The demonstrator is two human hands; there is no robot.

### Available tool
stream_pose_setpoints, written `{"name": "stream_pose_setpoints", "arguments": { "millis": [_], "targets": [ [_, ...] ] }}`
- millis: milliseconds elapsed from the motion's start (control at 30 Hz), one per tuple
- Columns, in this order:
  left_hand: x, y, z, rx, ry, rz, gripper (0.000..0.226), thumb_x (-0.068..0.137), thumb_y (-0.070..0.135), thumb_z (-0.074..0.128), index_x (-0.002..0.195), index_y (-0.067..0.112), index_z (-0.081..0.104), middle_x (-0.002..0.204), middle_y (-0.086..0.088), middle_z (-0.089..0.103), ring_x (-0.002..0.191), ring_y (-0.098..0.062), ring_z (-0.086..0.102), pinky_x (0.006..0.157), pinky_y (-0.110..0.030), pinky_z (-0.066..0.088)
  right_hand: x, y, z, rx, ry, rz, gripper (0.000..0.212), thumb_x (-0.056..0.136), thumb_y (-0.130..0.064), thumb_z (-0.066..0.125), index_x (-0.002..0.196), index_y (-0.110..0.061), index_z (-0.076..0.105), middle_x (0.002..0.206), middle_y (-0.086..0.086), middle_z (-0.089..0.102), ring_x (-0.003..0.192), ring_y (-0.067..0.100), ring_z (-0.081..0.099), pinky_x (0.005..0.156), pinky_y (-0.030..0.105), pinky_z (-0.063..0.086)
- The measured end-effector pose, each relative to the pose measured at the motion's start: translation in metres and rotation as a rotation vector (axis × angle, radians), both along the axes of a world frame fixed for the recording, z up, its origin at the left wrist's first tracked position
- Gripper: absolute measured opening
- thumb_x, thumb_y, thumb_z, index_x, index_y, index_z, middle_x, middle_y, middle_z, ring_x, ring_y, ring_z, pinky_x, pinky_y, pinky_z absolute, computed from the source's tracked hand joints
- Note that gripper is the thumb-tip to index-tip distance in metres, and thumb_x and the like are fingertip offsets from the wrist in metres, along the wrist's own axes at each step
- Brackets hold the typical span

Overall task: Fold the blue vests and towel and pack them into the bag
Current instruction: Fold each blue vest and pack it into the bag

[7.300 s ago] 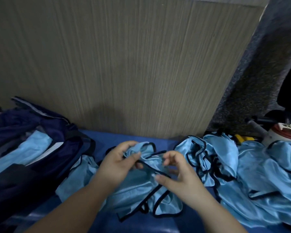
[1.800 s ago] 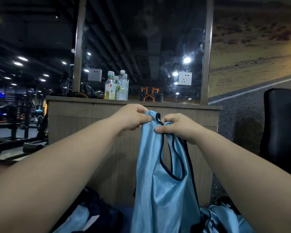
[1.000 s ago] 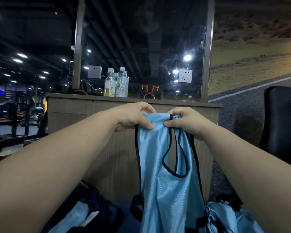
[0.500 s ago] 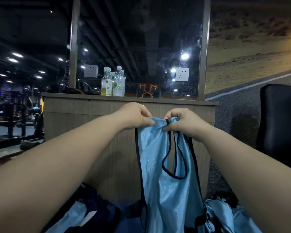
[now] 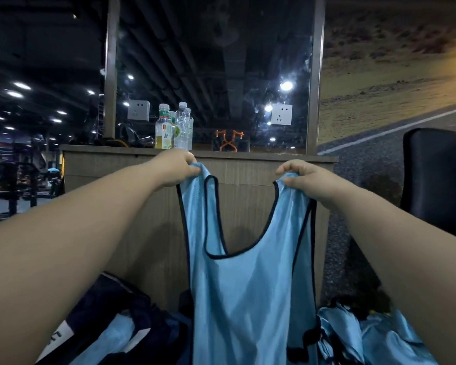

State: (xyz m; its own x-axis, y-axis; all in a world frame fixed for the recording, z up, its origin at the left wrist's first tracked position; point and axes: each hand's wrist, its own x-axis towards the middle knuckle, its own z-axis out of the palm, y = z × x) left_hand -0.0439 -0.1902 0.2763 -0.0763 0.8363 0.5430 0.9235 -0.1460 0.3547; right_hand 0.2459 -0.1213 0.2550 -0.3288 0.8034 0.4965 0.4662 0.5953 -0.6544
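Clearly mid-job: the left hand and right hand, held apart, each pinch a shoulder strap of one blue vest hanging unfolded. Some blue cloth already sits in the dark bag; a heap of vests waits at the right.

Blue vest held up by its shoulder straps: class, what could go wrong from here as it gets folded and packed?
1. The left hand and right hand each pinch only a strap tip of the vest; the smooth fabric could slip free and drop crumpled.
2. Its lower part hangs between the bag and the loose vests, hem out of view; lowered carelessly, it might snag or bunch on them.
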Motion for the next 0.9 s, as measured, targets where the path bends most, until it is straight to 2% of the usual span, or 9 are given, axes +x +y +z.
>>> {"name": "stream_pose_setpoints", "arguments": {
  "millis": [133, 233, 367, 467, 600, 667, 733, 833, 900],
  "targets": [
    [-0.02, -0.006, 0.006, 0.023, 0.015, 0.06, 0.021, 0.093, 0.034, 0.063, 0.091, 0.012, 0.065, 0.096, -0.008, 0.065, 0.087, -0.023, 0.058, 0.066, -0.032, 0.042, 0.016, -0.002, 0.002, 0.074, 0.043, -0.083, 0.021, 0.096, -0.013, 0.061, 0.11, -0.029, 0.059, 0.113, -0.006, 0.059, 0.101, 0.012, 0.055, 0.087, 0.033, 0.044],
    [-0.033, -0.011, 0.011, 0.051, 0.011, 0.112, 0.02, 0.091, 0.031, 0.066, 0.09, 0.011, 0.066, 0.094, -0.007, 0.064, 0.086, -0.022, 0.057, 0.065, -0.031, 0.041, 0.027, -0.001, 0.004, 0.13, 0.131, -0.186, 0.028, 0.093, -0.009, 0.065, 0.117, -0.022, 0.061, 0.115, -0.007, 0.056, 0.111, 0.008, 0.05, 0.088, 0.026, 0.038],
    [-0.053, -0.023, 0.021, 0.086, 0.029, 0.182, 0.02, 0.091, 0.031, 0.066, 0.086, 0.012, 0.062, 0.089, -0.007, 0.061, 0.08, -0.021, 0.053, 0.06, -0.03, 0.037, 0.041, 0.001, 0.01, 0.176, 0.063, -0.376, 0.021, 0.089, -0.013, 0.069, 0.107, -0.022, 0.064, 0.108, -0.003, 0.062, 0.097, 0.015, 0.056, 0.078, 0.027, 0.041],
    [-0.062, -0.03, 0.026, 0.091, 0.033, 0.191, 0.02, 0.089, 0.029, 0.067, 0.091, 0.009, 0.062, 0.092, -0.009, 0.062, 0.085, -0.025, 0.055, 0.065, -0.033, 0.039, 0.048, 0.001, 0.012, 0.203, 0.039, -0.465, 0.011, 0.089, -0.016, 0.07, 0.096, -0.023, 0.066, 0.1, 0.0, 0.067, 0.092, 0.018, 0.059, 0.072, 0.029, 0.043],
    [-0.069, -0.038, 0.032, 0.083, -0.007, 0.137, 0.02, 0.084, 0.024, 0.073, 0.089, 0.009, 0.06, 0.091, -0.009, 0.062, 0.079, -0.021, 0.053, 0.061, -0.033, 0.038, 0.051, -0.006, 0.018, 0.257, 0.039, -0.531, 0.004, 0.088, -0.028, 0.071, 0.088, -0.023, 0.071, 0.092, 0.0, 0.069, 0.078, 0.013, 0.058, 0.057, 0.026, 0.039],
    [-0.071, -0.04, 0.035, 0.05, -0.025, 0.086, 0.018, 0.082, 0.021, 0.075, 0.09, 0.012, 0.062, 0.095, -0.009, 0.064, 0.084, -0.023, 0.057, 0.069, -0.036, 0.043, 0.05, -0.011, 0.021, 0.259, 0.052, -0.535, 0.011, 0.088, -0.034, 0.072, 0.089, -0.023, 0.07, 0.089, -0.001, 0.067, 0.074, 0.011, 0.056, 0.057, 0.027, 0.04],
    [-0.071, -0.043, 0.035, -0.024, -0.059, 0.017, 0.016, 0.083, 0.016, 0.075, 0.097, 0.015, 0.067, 0.101, -0.006, 0.067, 0.093, -0.023, 0.061, 0.076, -0.036, 0.048, 0.048, -0.014, 0.024, 0.256, 0.08, -0.501, 0.016, 0.087, -0.037, 0.072, 0.094, -0.022, 0.071, 0.093, 0.0, 0.067, 0.084, 0.015, 0.059, 0.068, 0.029, 0.043],
    [-0.066, -0.046, 0.033, -0.197, -0.034, -0.018, 0.018, 0.087, 0.013, 0.071, 0.104, 0.018, 0.071, 0.101, -0.002, 0.069, 0.093, -0.019, 0.065, 0.073, -0.028, 0.049, 0.044, -0.02, 0.025, 0.229, 0.144, -0.455, 0.02, 0.086, -0.037, 0.074, 0.094, -0.019, 0.072, 0.094, 0.0, 0.067, 0.09, 0.017, 0.06, 0.072, 0.029, 0.043],
    [-0.061, -0.047, 0.029, -0.311, 0.01, 0.01, 0.008, 0.089, 0.014, 0.07, 0.096, 0.012, 0.072, 0.093, -0.005, 0.072, 0.084, -0.019, 0.068, 0.068, -0.026, 0.05, 0.041, -0.024, 0.025, 0.218, 0.177, -0.439, 0.021, 0.084, -0.036, 0.076, 0.091, -0.017, 0.071, 0.089, -0.002, 0.065, 0.086, 0.014, 0.058, 0.068, 0.026, 0.041]
  ]
}}
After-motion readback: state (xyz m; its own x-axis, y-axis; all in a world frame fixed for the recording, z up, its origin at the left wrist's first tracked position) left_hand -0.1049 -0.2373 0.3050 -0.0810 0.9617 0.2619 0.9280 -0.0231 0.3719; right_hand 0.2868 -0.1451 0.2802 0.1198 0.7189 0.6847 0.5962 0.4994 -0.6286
